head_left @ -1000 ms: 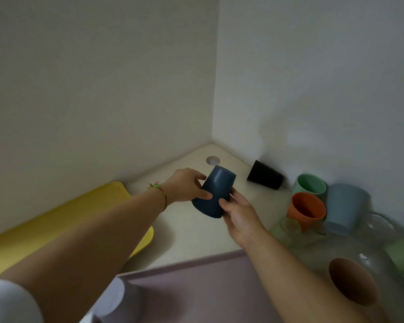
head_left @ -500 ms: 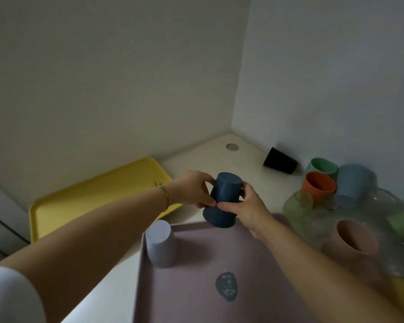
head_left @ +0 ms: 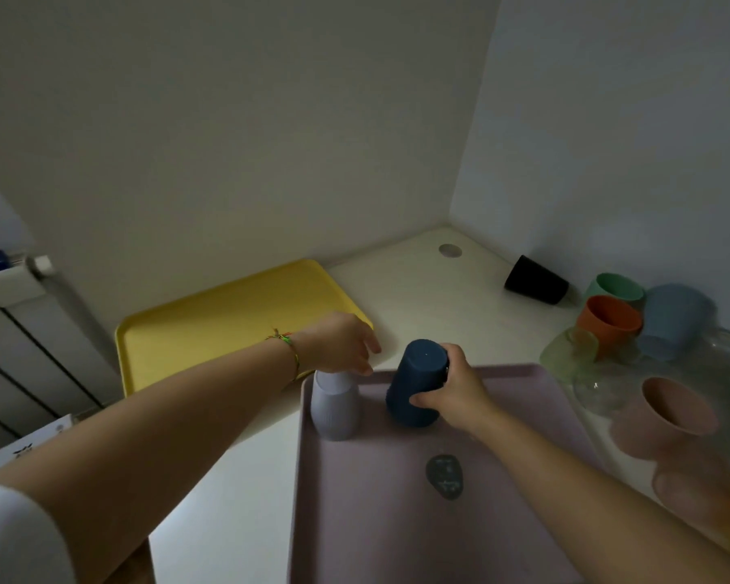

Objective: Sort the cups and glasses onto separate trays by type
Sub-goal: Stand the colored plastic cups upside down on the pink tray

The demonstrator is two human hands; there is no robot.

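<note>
My right hand (head_left: 454,392) grips a dark blue cup (head_left: 417,381), held upside down at the far end of the mauve tray (head_left: 397,520). Whether its rim touches the tray I cannot tell. A lilac cup (head_left: 334,404) stands upside down on the tray's far left corner. My left hand (head_left: 341,342) hovers just above and behind the lilac cup, fingers loosely curled, holding nothing. A yellow tray (head_left: 211,326) lies to the left with nothing on it. To the right sit a black cup (head_left: 534,280) on its side, a green cup (head_left: 618,286), an orange cup (head_left: 607,324), a blue-grey cup (head_left: 675,318), a pink cup (head_left: 666,415) and several clear glasses (head_left: 599,389).
The white table (head_left: 422,297) fills a corner between two walls. A dark oval mark (head_left: 444,476) shows on the mauve tray. A radiator (head_left: 22,343) stands at the left, with a white box (head_left: 22,448) below it.
The dark blue cup has come down from above the table onto the far end of the mauve tray. My left hand has let go of it and drawn back left.
</note>
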